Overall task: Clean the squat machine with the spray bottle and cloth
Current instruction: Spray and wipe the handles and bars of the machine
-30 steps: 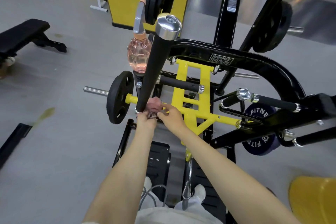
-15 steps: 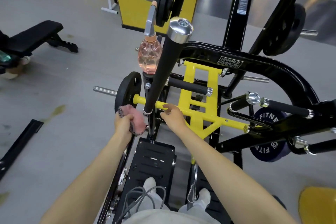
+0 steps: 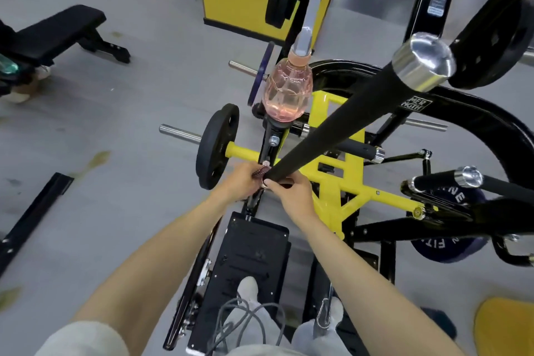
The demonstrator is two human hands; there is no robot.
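The pink cloth (image 3: 262, 171) is bunched against the lower end of the squat machine's (image 3: 332, 191) long black handle (image 3: 332, 130), clenched in the left hand (image 3: 241, 182). The right hand (image 3: 293, 196) curls around that same end from the other side. The pink spray bottle (image 3: 286, 95) stands upright on a post just left of the handle. A black weight plate (image 3: 216, 150) sits further left, and the black footplate (image 3: 254, 254) lies below the handle's lower end.

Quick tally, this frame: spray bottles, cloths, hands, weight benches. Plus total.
Spray bottle: 1
Cloth: 1
Hands: 2, left hand gripping the cloth, right hand gripping the long handle
Weight bench: 1
Total: 5
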